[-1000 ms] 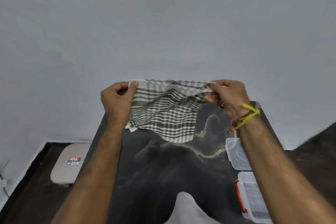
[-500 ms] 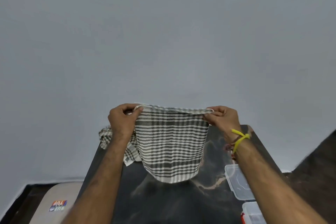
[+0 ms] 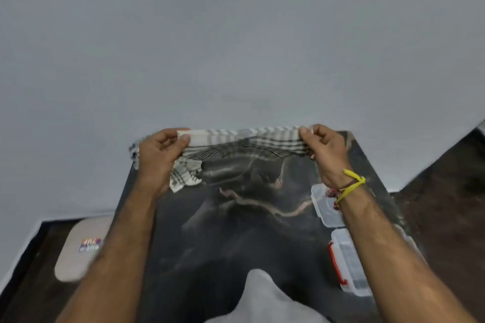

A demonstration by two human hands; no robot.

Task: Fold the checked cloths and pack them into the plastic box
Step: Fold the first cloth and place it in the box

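plastic box (image 3: 350, 265): right side hidden behind right forearm
sticker (image 3: 90, 244) left of table (image 3: 236, 231): text blurred, unreadable

The worktop (image 3: 236, 238) runs away from the person to the wall (image 3: 236, 34) behind it. Over its far end the cloth (image 3: 244, 139) is stretched crosswise between the left hand (image 3: 157, 155) and the right hand (image 3: 324, 149), with a further bunch of cloth (image 3: 185, 178) lying on the worktop just beside the left hand. Along the right edge the lid (image 3: 326, 207) lies farther off and the plastic box (image 3: 349, 262) nearer, partly under the right forearm; a stool (image 3: 78, 249) stands on the floor (image 3: 26, 283) left of the worktop.
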